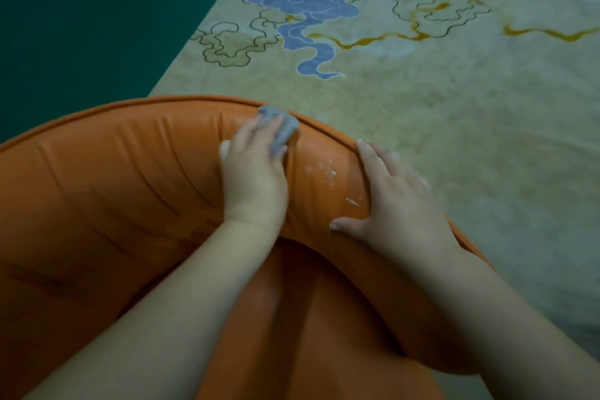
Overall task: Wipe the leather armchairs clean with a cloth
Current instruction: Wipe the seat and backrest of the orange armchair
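An orange leather armchair [123,191] fills the lower left, seen from above, its curved padded back running from left to right. My left hand [253,169] presses a small grey cloth [281,128] against the top edge of the back, fingers curled over it. Flat on the back's right side rests my right hand [394,201], fingers spread, the thumb on the inner face. Between the hands the leather carries white wet specks [328,174].
Behind the chair lies a beige rug [454,101] with blue cloud shapes, black outlines and yellow streaks. Dark green floor [91,19] shows at the upper left. The chair's seat cushion [311,328] lies between my forearms.
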The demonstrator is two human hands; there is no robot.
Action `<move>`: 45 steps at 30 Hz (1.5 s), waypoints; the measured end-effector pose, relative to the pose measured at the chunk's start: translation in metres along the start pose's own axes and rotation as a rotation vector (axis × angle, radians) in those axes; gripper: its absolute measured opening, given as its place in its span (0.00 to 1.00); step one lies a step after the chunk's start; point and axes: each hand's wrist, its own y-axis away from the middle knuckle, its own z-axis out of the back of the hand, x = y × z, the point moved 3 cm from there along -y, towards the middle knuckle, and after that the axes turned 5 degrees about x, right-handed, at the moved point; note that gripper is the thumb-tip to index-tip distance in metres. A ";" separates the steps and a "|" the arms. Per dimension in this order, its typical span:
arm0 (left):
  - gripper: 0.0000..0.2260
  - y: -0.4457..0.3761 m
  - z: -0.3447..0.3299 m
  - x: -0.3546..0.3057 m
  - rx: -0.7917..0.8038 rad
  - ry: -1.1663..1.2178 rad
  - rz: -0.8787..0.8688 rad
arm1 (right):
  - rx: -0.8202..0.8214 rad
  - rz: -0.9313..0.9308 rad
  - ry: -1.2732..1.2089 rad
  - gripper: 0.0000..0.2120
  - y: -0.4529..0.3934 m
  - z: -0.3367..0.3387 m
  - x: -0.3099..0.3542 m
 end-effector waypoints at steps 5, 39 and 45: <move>0.21 0.064 -0.019 -0.031 0.224 0.029 -0.249 | -0.007 -0.022 0.010 0.57 0.013 0.000 -0.008; 0.21 0.054 -0.026 -0.045 0.053 0.074 -0.082 | -0.008 -0.038 -0.023 0.58 0.083 0.002 -0.049; 0.22 0.134 -0.045 -0.075 0.273 0.178 -0.406 | -0.026 -0.087 -0.024 0.58 0.102 -0.002 -0.055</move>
